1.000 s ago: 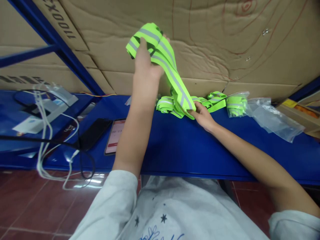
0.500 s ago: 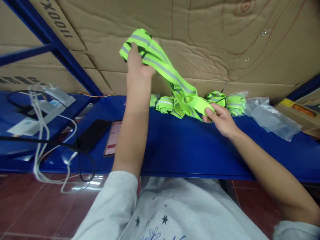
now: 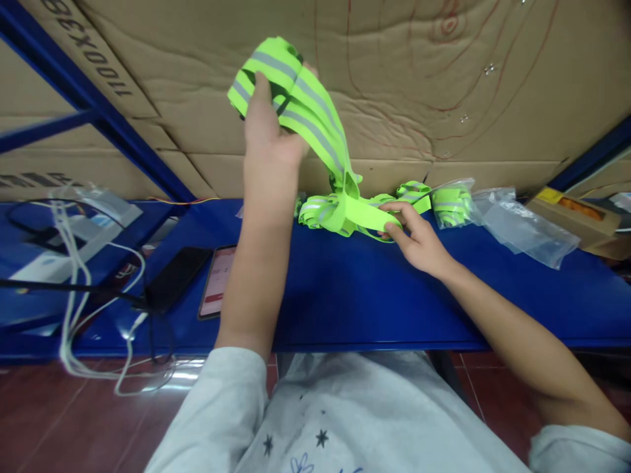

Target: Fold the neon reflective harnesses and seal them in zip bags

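Note:
Looped neon-yellow reflective strap with grey stripes hangs from my raised left hand, whose fingers and thumb are wrapped round its upper folds. Its lower length drops to the blue shelf. There, my right hand pinches a plain yellow end of the strap between thumb and fingers. Behind and below lie rolled reflective straps, partly covered by the hanging length. Another rolled strap sits just beyond my right hand. One more bundle is inside a clear plastic bag.
Clear plastic bags lie on the blue shelf at the right, beside a cardboard box. Two phones, a black one and a lit one, rest at left near tangled white cables. Cardboard stands behind.
My left hand has lifted the strap slightly. My right hand has shifted left with the strap's end, and the hanging length drops more steeply. The camera view has shifted a little.

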Available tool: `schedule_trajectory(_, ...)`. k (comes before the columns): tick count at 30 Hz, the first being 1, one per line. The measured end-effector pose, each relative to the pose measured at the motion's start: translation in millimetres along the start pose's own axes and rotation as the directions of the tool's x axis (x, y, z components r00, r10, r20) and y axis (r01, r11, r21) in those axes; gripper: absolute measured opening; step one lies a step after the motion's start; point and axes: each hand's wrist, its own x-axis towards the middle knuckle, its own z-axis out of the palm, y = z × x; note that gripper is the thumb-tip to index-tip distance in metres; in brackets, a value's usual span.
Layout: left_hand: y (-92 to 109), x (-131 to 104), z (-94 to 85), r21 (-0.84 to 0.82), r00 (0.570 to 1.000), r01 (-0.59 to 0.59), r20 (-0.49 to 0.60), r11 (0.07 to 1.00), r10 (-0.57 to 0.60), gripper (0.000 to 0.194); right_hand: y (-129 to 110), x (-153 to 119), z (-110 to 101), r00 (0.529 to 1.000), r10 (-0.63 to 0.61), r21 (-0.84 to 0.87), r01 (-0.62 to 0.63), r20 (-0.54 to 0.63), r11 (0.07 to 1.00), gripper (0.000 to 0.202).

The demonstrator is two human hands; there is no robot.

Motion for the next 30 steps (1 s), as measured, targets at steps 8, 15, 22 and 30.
schedule_trajectory(8,-30.3,-23.6,20.1,0.019,0.989,0.012,0.149,1.0,-0.015,0.04,3.5,0.3,0.3,0.927,-0.239,-0.272,0.159,-0.29,0.949,0.032)
schedule_trajectory(15,-52.2,-50.2,36.7,0.157,0.981,-0.165,-0.08,0.974,0.179,0.036,-28.3,-15.7,16.7,0.947,-0.092,-0.125,0.055,-0.307,0.991,0.031)
schedule_trajectory(22,-52.2,-65.1,44.4,0.165,0.933,-0.356,0.006,0.92,0.36,0.036,-24.3,-0.7,29.4,0.868,0.494,0.384,-0.471,0.044,0.794,0.057)
schedule_trajectory(30,-49.8,-57.9,44.1,0.119,0.945,-0.326,0.008,0.938,0.328,0.036,-14.8,7.9,24.0,0.834,0.552,0.859,-0.291,0.011,0.422,0.02)
